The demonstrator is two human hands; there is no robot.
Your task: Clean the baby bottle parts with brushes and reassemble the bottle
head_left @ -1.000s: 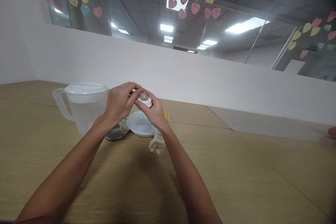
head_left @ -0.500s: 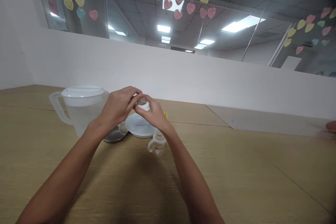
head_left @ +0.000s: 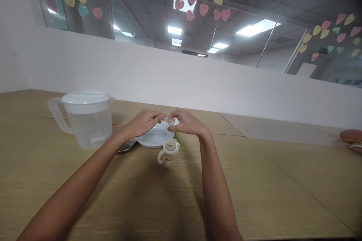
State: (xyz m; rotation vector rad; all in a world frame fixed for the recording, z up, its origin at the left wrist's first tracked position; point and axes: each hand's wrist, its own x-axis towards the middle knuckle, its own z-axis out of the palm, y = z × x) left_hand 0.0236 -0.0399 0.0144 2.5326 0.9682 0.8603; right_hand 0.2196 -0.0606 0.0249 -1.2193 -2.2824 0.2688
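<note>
My right hand [head_left: 186, 121] is closed around the white collar of a baby bottle top [head_left: 177, 121], which lies on its side in the air. Its clear nipple [head_left: 169, 120] points left, and the fingertips of my left hand [head_left: 145, 122] pinch at its tip. Both hands are above a white plate [head_left: 154, 141]. Just in front of the plate stands a clear baby bottle [head_left: 169, 154] without its top, with white handles and red lettering.
A lidded translucent pitcher [head_left: 90, 124] stands at the left. Part of a dark metal dish [head_left: 126, 146] shows behind my left forearm. Something green and thin [head_left: 178, 141] lies beside the bottle. At the far right edge is a blurred reddish object [head_left: 350, 135]. A white wall backs the wooden table [head_left: 263, 184].
Both hands have moved right and lower with the bottle top, which has turned from upright onto its side. My left hand has shifted toward the nipple's tip.
</note>
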